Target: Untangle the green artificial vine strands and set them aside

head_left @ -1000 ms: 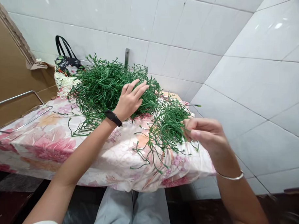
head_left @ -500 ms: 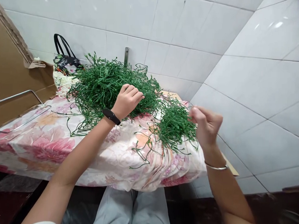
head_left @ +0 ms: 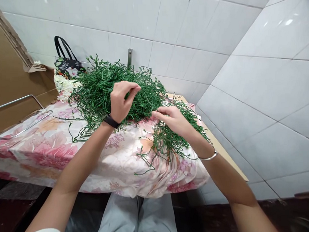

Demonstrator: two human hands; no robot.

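Green plastic stems (head_left: 112, 89) are lying in a big tangled heap at the back of the desk (head_left: 57, 149), and a small bunch (head_left: 171, 137) is lying apart from it, near the right edge.

Left hand (head_left: 121, 101) is sitting on top of the heap. Its grip is closing: thumb and fingertips are pinching together on a few stems. I cannot tell how many it has.

Right hand (head_left: 173, 121) is lying over the small bunch, palm down. Its fingers are reaching out flat toward the heap. This grip is loose and partly open, and I cannot tell if it is holding any stem.

I think the left hand is picking one stem out of the tangle. To do that well, it should be pinching just one stem near its end and pulling slowly, so the others are not coming along. The right hand could be pressing the heap down while the left is lifting.

A flowery pink cloth (head_left: 49, 139) is covering the desk. White flowers (head_left: 65, 89) and a black bag (head_left: 66, 64) are sitting behind the heap on the left. A cardboard box (head_left: 11, 73) is leaning beside them, with a metal bar (head_left: 20, 99) in front of it. White tiles (head_left: 222, 64) are covering the walls.
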